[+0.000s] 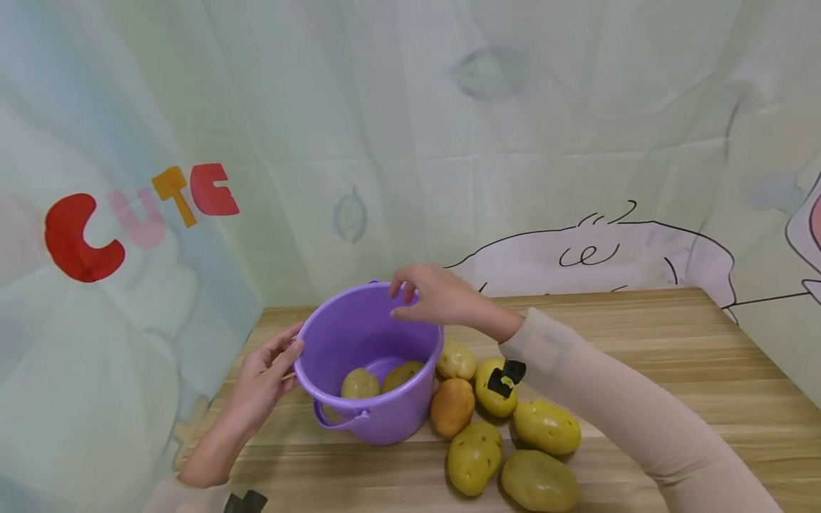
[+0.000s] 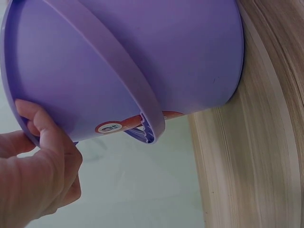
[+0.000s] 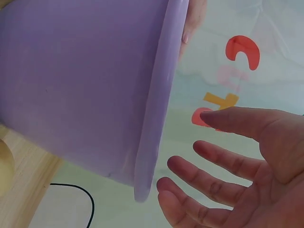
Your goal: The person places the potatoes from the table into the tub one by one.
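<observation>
A purple bucket (image 1: 399, 419) stands on the wooden table, its handle hanging down at the front. At its left side my left hand (image 1: 259, 377) grips the rim; in the left wrist view the fingers (image 2: 40, 118) and thumb pinch the edge. Inside lie a pale potato (image 1: 360, 383) and a yellow-green potato (image 1: 403, 375). My right hand (image 1: 439, 293) is over the bucket's far right rim with fingers spread and holding nothing. In the right wrist view, fingertips (image 3: 175, 164) show just off the rim.
Right of the bucket lie several potatoes, among them a dark-spotted one (image 1: 474, 459), a plain one (image 1: 540, 481) and an orange-brown rounded one (image 1: 452, 407). The wooden table (image 1: 680, 370) ends at a printed curtain (image 1: 410, 142) behind and on the left.
</observation>
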Demonstrator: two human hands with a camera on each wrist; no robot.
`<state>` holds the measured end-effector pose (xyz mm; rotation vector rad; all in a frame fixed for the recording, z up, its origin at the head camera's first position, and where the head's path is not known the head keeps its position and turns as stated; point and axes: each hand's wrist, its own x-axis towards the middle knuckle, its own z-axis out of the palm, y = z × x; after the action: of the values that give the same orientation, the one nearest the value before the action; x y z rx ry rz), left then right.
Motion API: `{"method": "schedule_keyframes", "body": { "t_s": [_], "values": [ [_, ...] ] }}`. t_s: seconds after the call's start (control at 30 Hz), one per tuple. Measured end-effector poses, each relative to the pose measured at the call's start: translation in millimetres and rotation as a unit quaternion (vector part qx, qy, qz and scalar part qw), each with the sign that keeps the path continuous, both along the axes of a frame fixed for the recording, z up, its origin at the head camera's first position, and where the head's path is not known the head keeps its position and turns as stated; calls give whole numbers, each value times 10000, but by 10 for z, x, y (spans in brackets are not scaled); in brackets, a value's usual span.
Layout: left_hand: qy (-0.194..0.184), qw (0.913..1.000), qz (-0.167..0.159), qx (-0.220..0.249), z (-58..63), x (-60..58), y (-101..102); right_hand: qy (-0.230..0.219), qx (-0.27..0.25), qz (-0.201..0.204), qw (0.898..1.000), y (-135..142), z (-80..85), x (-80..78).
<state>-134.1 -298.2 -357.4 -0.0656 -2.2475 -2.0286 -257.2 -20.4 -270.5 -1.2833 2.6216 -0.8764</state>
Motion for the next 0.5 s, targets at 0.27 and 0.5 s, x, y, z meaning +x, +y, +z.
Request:
{"method": "schedule_keyframes", "body": {
  "t_s": [0.27,0.5],
  "values": [
    [-26,10000,42,28,1,0,7,-168,-213,-333,9991,186,-2,-51],
    [-27,10000,39,-21,-1,-7,4,-144,-293,-514,9981,406,-63,-99]
  ]
}}
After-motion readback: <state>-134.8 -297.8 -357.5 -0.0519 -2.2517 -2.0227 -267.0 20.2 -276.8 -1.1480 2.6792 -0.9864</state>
